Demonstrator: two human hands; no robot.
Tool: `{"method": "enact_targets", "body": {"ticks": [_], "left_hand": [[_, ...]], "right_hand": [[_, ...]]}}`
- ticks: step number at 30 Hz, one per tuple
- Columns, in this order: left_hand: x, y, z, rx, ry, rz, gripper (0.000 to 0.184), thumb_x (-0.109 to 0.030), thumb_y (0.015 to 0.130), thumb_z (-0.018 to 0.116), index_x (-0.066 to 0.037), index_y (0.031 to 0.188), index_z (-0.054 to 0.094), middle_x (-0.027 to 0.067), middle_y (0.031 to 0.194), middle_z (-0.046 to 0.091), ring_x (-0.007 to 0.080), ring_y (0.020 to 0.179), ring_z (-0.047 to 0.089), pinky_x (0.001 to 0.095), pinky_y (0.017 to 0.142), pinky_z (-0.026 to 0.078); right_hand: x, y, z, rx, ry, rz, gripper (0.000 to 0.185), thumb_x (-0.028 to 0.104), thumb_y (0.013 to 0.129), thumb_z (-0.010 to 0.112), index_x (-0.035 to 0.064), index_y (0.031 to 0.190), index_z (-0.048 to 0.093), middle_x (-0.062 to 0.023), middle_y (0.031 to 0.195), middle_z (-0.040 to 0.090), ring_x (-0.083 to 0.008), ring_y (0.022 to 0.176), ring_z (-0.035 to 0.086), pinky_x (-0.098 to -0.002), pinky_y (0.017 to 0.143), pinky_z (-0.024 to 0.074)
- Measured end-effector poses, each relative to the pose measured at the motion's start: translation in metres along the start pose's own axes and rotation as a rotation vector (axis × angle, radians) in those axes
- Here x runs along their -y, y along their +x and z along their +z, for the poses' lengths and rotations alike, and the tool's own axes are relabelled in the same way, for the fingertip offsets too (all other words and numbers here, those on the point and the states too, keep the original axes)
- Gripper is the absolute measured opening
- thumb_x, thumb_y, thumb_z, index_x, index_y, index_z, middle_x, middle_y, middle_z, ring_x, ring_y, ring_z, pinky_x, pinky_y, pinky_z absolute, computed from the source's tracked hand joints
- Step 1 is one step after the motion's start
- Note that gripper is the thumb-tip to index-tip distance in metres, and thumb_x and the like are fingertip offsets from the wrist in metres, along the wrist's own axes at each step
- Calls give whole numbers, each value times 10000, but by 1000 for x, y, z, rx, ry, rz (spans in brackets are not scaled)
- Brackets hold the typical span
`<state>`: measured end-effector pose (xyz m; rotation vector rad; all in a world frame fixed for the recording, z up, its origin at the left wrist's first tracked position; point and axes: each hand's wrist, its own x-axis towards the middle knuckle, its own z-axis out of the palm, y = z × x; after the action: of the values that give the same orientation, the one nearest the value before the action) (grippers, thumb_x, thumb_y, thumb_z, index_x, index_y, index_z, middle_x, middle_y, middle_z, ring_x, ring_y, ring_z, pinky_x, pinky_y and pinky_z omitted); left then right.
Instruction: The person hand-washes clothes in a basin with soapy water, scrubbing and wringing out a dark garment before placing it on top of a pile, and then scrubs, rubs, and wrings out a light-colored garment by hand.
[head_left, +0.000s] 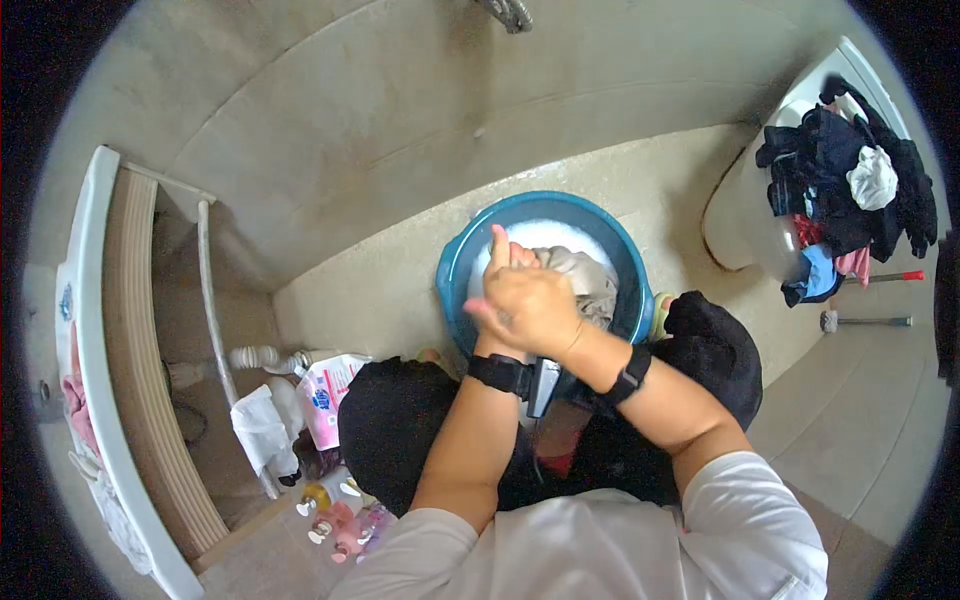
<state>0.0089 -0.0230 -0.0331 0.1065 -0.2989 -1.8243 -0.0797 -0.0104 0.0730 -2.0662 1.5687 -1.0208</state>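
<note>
Over a blue-green plastic basin (449, 268) my two hands are pressed together. My right hand (540, 305) lies on top, its fingers curled round and its thumb sticking out to the left. Mostly hidden beneath it is my left hand (498, 250), with a digit pointing up and the other fingertips curled. What they hold between them, if anything, I cannot make out. Right beside the fingers, a wet beige-grey garment (590, 285) is bunched in the basin. White suds (545, 232) cover the water around it.
Dark clothes (825, 165) are heaped on a white appliance at right, by a brush (870, 321). At left are a pink-and-white detergent bag (328, 395), a white plastic bag (262, 430), pump bottles (340, 525) and a white-rimmed sink (88, 300). Black-clad knees (395, 430) flank the basin.
</note>
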Motion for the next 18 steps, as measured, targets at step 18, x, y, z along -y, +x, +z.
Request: {"method": "enact_targets", "body": {"ticks": [18], "left_hand": [[0,-22,6,-309,-24,-336,332,-357,915,405,-62,907,557,126,893,600,251,792,607,415,722,498]], "right_hand": [[-17,-31,5,57,72,60,275,291,816,543,51,720,636,-202,713,612,-356,707,605,-428,656,484]]}}
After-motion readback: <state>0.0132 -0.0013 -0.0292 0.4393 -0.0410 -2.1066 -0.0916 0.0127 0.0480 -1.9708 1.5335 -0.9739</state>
